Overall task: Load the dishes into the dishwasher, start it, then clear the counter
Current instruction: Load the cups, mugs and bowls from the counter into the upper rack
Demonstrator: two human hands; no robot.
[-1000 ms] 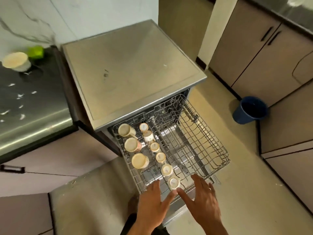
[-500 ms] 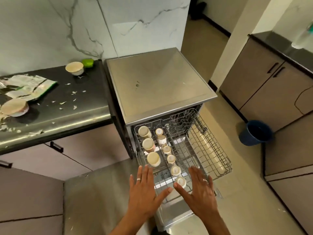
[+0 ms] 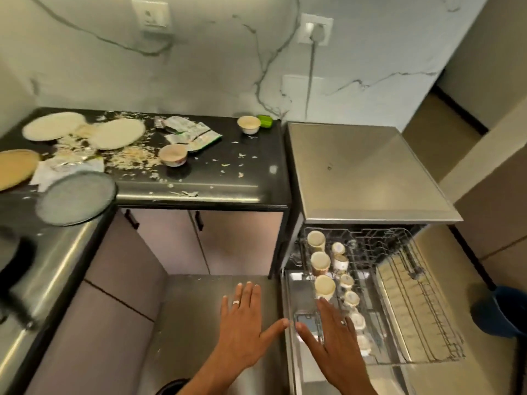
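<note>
Both hands empty, fingers spread: left hand (image 3: 242,320) over steel top, right hand (image 3: 336,337) above rack (image 3: 422,323) w/ cups (image 3: 320,260). Plates (image 3: 118,134), bowls (image 3: 173,154) on table (image 3: 228,178) unloaded; bump the pulled-out rack & cups may tip.

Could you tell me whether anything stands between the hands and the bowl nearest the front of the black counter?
Nothing visible blocks it. Both the left hand and the right hand are open and empty, low by the dishwasher rack. The bowl stands up on the counter, with only food scraps lying around it.
</note>
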